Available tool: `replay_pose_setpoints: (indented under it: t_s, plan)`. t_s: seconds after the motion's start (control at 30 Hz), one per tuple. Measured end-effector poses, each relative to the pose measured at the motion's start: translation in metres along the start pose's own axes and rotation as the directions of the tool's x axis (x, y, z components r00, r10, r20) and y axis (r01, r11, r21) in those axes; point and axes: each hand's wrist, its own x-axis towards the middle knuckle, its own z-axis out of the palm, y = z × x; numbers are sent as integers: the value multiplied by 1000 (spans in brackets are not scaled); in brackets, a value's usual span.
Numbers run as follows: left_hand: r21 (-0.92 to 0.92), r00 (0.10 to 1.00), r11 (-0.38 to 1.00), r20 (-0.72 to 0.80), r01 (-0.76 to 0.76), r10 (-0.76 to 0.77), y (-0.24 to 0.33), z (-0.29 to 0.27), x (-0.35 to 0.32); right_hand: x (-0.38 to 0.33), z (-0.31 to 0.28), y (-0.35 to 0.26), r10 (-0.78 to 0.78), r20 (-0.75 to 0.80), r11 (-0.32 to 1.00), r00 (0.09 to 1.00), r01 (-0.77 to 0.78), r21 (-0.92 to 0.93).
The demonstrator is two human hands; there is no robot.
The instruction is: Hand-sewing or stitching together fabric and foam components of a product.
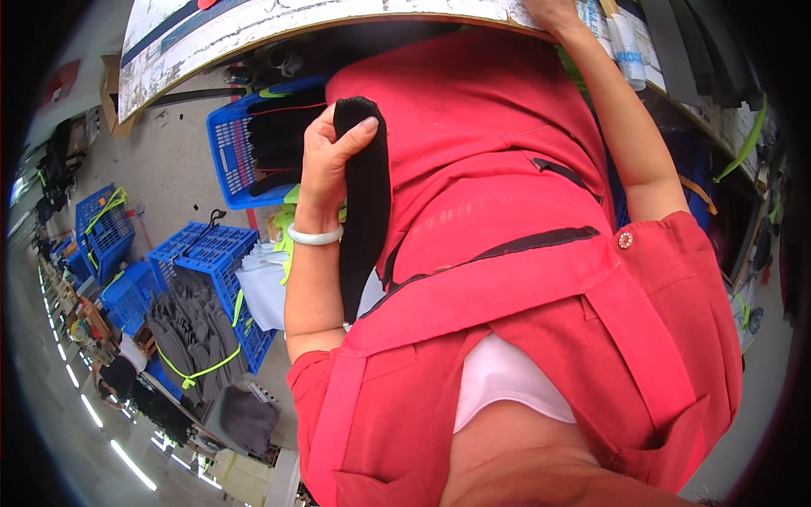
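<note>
My left hand point(328, 152), with a pale bangle point(315, 236) at its wrist, is closed on a long black fabric piece point(367, 186). The thumb presses the piece near its rounded upper end, and the rest hangs down along my forearm beside my red apron point(481, 110). My right hand point(555, 12) is at the worn white tabletop point(490, 10) by the upper edge of the picture. Its fingers are cut off there, so I cannot see whether it holds anything.
To the left, a blue crate point(228, 152) holds black pieces. Farther back stand more blue crates point(207, 245) and a bundle of dark grey pieces point(193, 325) tied with a yellow-green strip. White sheets point(260, 283) lie near my left forearm. A clear plastic tube point(627, 55) rests on the table's right side.
</note>
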Motion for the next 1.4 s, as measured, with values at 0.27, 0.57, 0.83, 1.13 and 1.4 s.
replay_pose_setpoints:
  t_s: [0.27,0.57,0.83,1.13,1.4]
  plan:
    - [172,976,979,-168,-108,137,-3,12,-9,-41,-52,-149,-74,376,638,924,-246,730]
    - [384,940,866,18,-321,340,-10,14,-7,-54,-46,-198,-410,460,598,788,-148,787]
    - [28,969,969,-6,-247,247,3,12,-39,-49,-87,-187,-413,538,606,735,-219,764]
    - [180,978,964,-27,-196,205,5,15,-44,-48,-105,-200,-493,570,646,658,-162,746]
    - [255,983,951,-5,-174,182,-1,15,-45,-51,-107,-201,-513,624,718,589,-104,688]
